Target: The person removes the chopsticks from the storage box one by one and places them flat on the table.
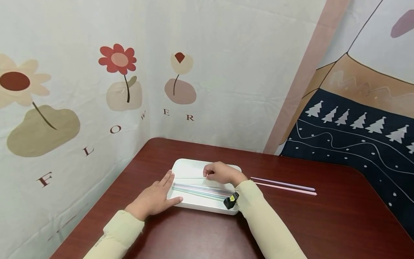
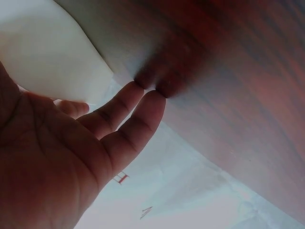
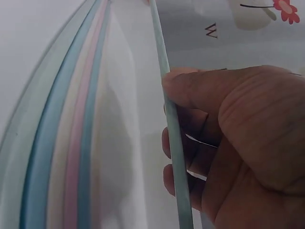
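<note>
Clamping long, thin pale-green stick [image 3: 175,138] betw. thumb & curled fingers of R hand [image 1: 223,172], over shallow white rectangular tray [image 1: 191,167] w/ rounded corners, on far side of bundle of long, thin pastel sticks [image 1: 200,190] (green, blue, cream, pink) lying lengthwise in it. Can't tell if touching tray floor. Touching tray's L rim w/ straight, spread-apart fingers of L hand [image 1: 153,199]; thumb out twd near edge. On dark red-brown wood-look table [image 1: 181,233], just R of tray: lilac stick [image 1: 284,183] & pink stick [image 1: 288,189], approx. parallel.
</note>
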Demonstrator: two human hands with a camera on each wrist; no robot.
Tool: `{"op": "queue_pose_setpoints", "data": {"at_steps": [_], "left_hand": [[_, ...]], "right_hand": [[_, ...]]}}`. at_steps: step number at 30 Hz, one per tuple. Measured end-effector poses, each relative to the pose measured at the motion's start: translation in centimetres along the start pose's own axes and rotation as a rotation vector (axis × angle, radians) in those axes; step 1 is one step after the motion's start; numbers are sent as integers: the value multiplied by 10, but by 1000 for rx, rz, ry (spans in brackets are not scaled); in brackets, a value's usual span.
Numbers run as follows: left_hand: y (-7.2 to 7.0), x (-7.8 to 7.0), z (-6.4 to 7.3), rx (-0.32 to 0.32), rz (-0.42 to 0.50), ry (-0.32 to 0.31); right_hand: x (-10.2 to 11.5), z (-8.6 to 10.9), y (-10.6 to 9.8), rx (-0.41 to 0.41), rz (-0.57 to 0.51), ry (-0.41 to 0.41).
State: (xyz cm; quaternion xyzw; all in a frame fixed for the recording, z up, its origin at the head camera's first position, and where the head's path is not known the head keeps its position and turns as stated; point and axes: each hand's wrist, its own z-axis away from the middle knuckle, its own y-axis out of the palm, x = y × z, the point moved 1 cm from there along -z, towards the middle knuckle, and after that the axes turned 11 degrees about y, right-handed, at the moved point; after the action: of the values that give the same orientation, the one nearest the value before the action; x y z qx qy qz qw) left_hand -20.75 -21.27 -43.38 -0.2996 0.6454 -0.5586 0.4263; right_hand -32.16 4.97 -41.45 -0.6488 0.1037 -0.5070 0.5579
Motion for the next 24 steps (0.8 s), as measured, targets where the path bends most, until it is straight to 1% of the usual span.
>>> {"op": "queue_pose_setpoints", "data": {"at_steps": [5,9,13,15,19,22,24], "left_hand": [[1,0,-1,-3,-4,-2],[2,1,-1,-12,2,10],[2,1,-1,-23,9,19],[2,2,-1,-24,8,19],[3,2,-1,-24,4,16],[3,2,-1,-21,6,16],[2,1,0,-19,9,17]], "right_hand": [[4,6,-9,-7,41,-17],[8,13,-17,-18,38,-27],[7,22,-25,-39,44,-28],[4,27,-29,-51,52,-31],[-6,39,-35,-76,57,-2],[-15,49,-39,-94,56,44],[-22,56,-43,-106,61,60]]}}
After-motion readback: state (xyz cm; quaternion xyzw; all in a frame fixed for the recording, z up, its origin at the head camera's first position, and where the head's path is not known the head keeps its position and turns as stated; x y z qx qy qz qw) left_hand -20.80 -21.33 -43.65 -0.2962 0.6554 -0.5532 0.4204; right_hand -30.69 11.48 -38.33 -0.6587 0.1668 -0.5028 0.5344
